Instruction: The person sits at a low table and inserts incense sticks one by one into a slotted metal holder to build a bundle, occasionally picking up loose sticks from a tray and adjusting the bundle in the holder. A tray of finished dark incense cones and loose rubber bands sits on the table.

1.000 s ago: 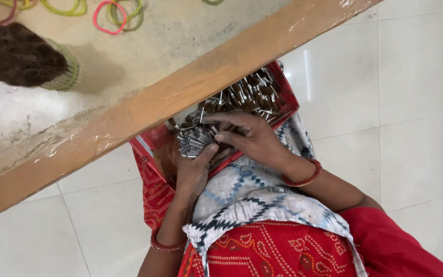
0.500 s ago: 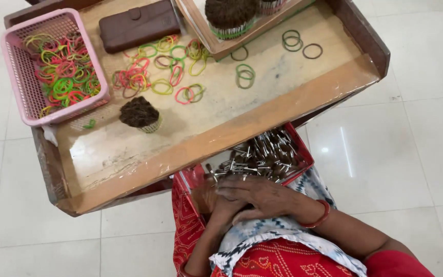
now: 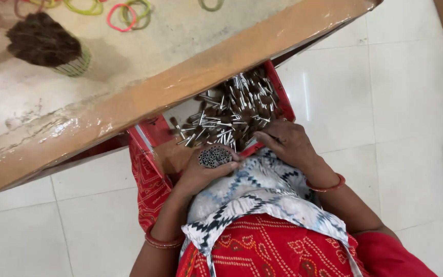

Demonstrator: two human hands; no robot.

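My left hand (image 3: pixel 201 174) grips an upright bundle of small silver-tubed brush heads (image 3: pixel 214 156), their round open ends facing up. My right hand (image 3: pixel 288 143) rests at the near edge of a red tray (image 3: pixel 285 100) on my lap, fingertips touching the loose heap of metal-tubed brown brush pieces (image 3: pixel 232 113) inside it. Whether the right fingers pinch a piece is hidden. The tray lies partly under the wooden table edge (image 3: pixel 180 87).
On the plastic-covered tabletop stands a banded bundle with brown bristles up (image 3: pixel 47 43). Coloured rubber bands (image 3: pixel 129 13) lie at the far side. White floor tiles (image 3: pixel 385 102) spread to the right. My lap is covered by a patterned cloth (image 3: pixel 262 190) over red fabric.
The view has swung closer and lower over the tray. My hands have come apart: the left now holds up a gathered bundle, the right has moved to the tray's near right edge.
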